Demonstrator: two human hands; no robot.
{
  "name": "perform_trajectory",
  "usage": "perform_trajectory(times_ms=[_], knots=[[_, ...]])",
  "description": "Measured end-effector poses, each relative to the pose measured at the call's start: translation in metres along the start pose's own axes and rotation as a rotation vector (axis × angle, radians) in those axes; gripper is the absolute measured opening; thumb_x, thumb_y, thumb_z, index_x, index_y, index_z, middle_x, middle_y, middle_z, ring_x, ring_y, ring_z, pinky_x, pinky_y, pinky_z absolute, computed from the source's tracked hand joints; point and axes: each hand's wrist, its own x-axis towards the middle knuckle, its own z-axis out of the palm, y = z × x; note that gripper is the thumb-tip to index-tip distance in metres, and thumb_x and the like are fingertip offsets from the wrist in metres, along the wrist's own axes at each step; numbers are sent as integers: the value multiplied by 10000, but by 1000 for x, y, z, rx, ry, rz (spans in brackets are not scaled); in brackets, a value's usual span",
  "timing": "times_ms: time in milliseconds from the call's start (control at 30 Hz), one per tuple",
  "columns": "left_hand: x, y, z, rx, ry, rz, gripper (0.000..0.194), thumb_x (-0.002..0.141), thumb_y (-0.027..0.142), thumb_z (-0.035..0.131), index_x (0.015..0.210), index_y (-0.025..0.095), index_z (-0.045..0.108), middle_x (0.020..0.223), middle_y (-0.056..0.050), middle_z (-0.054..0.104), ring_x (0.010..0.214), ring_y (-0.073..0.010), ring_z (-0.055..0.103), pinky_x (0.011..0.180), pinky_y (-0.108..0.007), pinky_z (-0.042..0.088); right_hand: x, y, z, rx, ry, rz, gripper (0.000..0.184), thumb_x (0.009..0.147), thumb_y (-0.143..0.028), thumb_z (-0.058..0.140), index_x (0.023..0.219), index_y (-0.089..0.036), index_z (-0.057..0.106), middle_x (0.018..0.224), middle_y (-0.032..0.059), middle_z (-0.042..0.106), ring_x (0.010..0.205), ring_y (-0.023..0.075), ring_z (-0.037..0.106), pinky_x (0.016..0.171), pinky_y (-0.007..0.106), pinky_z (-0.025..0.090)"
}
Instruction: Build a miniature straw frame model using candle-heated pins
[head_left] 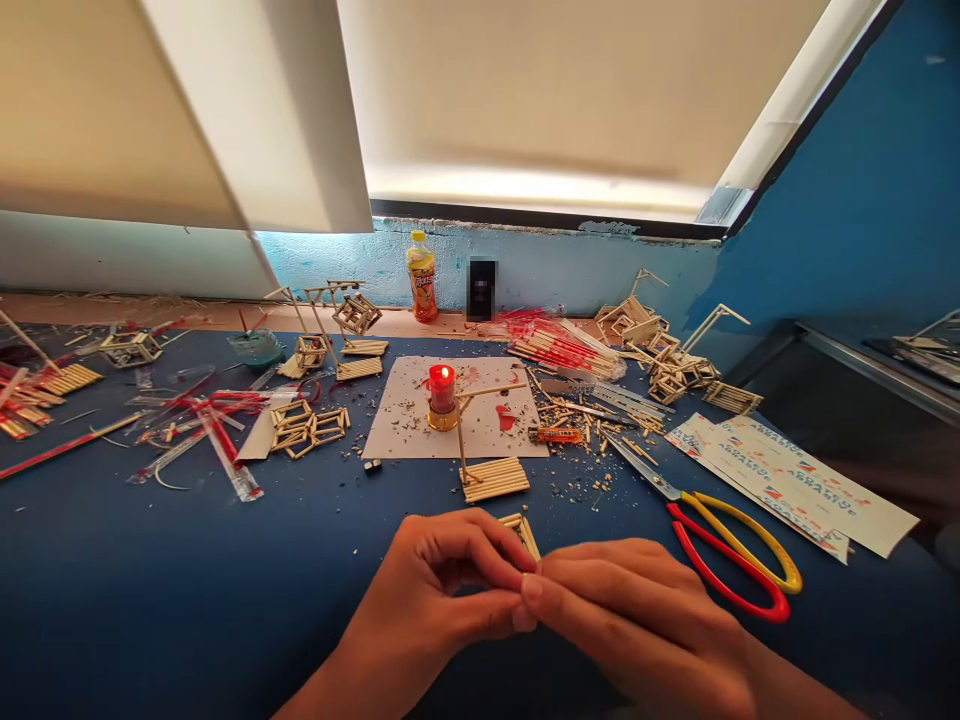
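Both hands, left hand (442,585) and right hand (622,600), pinch a small stick frame (520,533) together just above the tabletop (150,600). Squeezing too hard could snap it; the lit candle (442,392) burns near.

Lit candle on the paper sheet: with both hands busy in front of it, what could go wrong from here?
1. The lit candle stands on a paper sheet with a stick frame right beside the flame; a nudge might set wood or paper alight.
2. Both the left hand and right hand pinch a small stick piece; too much pressure may snap it.
3. The scissors lie near the right hand, easily bumped.
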Motion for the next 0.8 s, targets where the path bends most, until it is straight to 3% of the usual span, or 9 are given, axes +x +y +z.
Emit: perform_trajectory(times_ms=[67, 167, 200, 233, 300, 367, 600, 800], knots=[[5, 5, -2, 213, 98, 136, 180, 773, 236, 856, 696, 174, 705, 900, -28, 727, 768, -118, 680, 694, -196, 560, 6, 13, -3, -160, 42, -56, 328, 1003, -104, 504, 1302, -77, 636, 1065, 100, 781, 1031, 211, 726, 873, 305, 564], [22, 16, -13, 709, 388, 647, 159, 858, 189, 772, 799, 185, 625, 927, -1, 692, 648, -63, 573, 615, -179, 496, 18, 53, 3, -510, 141, -142, 212, 959, -90, 605, 1157, -97, 681, 764, 25, 729, 672, 145, 670, 630, 293, 484], [31, 20, -19, 859, 464, 838, 136, 868, 154, 753, 848, 186, 623, 933, -2, 683, 673, -71, 574, 658, -195, 506, 22, 69, 7, -614, 142, -165, 213, 954, -98, 629, 1160, -116, 680, 698, -15, 692, 577, 109, 599, 581, 277, 430], [40, 23, -24, 1002, 515, 943, 121, 878, 142, 740, 931, 183, 639, 977, -22, 686, 767, -101, 611, 745, -229, 530, 27, 85, 11, -658, 150, -168, 217, 946, -91, 643, 1154, -131, 688, 649, -40, 659, 542, 98, 562, 563, 276, 390], [58, 29, -33, 1281, 513, 958, 212, 919, 185, 704, 1124, 175, 653, 1115, -73, 690, 1024, -191, 644, 929, -333, 529, 35, 111, 19, -707, 167, -170, 196, 954, -88, 635, 1127, -151, 703, 620, -58, 633, 515, 84, 520, 556, 280, 341], [70, 32, -38, 1397, 491, 922, 297, 941, 186, 669, 1236, 184, 639, 1194, -82, 695, 1106, -234, 628, 971, -386, 508, 41, 127, 25, -737, 184, -168, 174, 960, -91, 633, 1098, -160, 716, 608, -63, 625, 509, 74, 488, 559, 284, 310], [70, 23, -37, 1503, 470, 835, 315, 966, 176, 614, 1280, 189, 641, 1212, -50, 727, 1128, -246, 632, 965, -398, 487, 43, 128, 29, -754, 284, -129, 175, 965, -121, 659, 1122, -169, 717, 606, -58, 651, 506, 68, 452, 569, 279, 277], [75, 19, -42, 1467, 468, 845, 280, 960, 144, 601, 1222, 208, 679, 1143, -51, 748, 1050, -243, 665, 935, -395, 503, 42, 132, 28, -633, 261, -96, 181, 970, -108, 638, 1105, -170, 741, 619, -44, 679, 505, 62, 487, 548, 282, 276]])
